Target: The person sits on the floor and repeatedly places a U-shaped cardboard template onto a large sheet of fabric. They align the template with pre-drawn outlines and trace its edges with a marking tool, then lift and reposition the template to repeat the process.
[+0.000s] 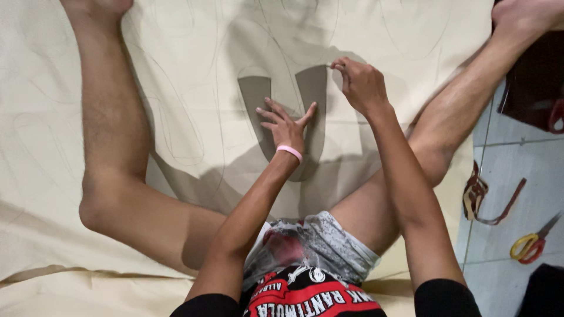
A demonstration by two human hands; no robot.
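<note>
My left hand (286, 125) lies flat, fingers spread, pinning the U-shaped template (258, 100) to the cream sheet (53, 176) so it won't slip, w/ right hand (359, 85) pinched on a marker, prob. pencil, at its edge.

Floor (517, 170): pale grey tiles, visible along right side only; grout lines showing.
Sheet (53, 194): large cream sheet material spread flat over floor, covering most of view; faint curved pencil outlines across surface; near edge slightly folded at lower left.
Template (258, 100): grey-brown U-shaped piece lying flat on sheet, centre.
Scissors (531, 243): yellow and red handles, on tiles at right, just off sheet edge.
Strips (484, 196): brown offcuts, curled, on tiles beside sheet edge.
Dark item (531, 82): upper right on tiles; kind not discernible.
</note>
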